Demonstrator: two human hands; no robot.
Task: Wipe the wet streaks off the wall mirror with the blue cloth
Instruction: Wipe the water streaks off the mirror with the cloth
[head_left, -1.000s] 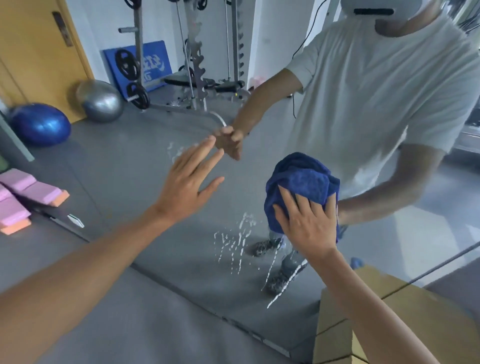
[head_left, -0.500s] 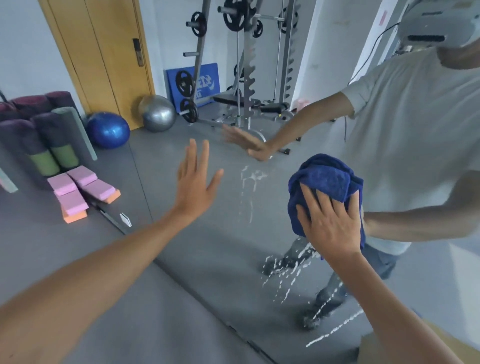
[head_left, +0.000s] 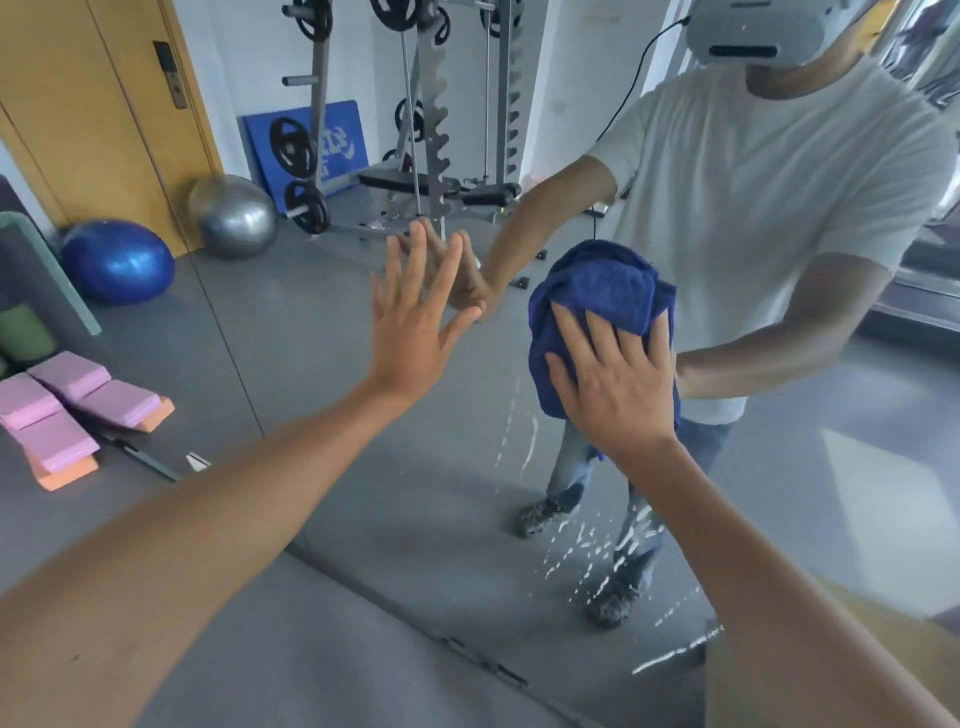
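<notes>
The wall mirror (head_left: 332, 395) fills most of the head view and reflects a person in a white shirt. My right hand (head_left: 615, 382) presses the bunched blue cloth (head_left: 602, 296) flat against the glass, fingers spread over it. My left hand (head_left: 415, 322) is open with fingers apart, palm at the glass to the left of the cloth, meeting its own reflection. White wet streaks (head_left: 519, 431) run down just below the cloth. More wet streaks and drops (head_left: 618, 551) sit lower on the glass, near the reflected shoes.
The mirror's bottom edge (head_left: 467, 649) runs diagonally above the grey floor. Pink foam blocks (head_left: 67, 415) lie at the left. Reflected behind are a blue ball (head_left: 119, 262), a silver ball (head_left: 234, 215), a weight rack (head_left: 431, 130) and a wooden door (head_left: 104, 114).
The view has tilted up. My right hand has carried the cloth upward over the streaked patch, and my left hand has shifted right and up until it meets its reflection.
</notes>
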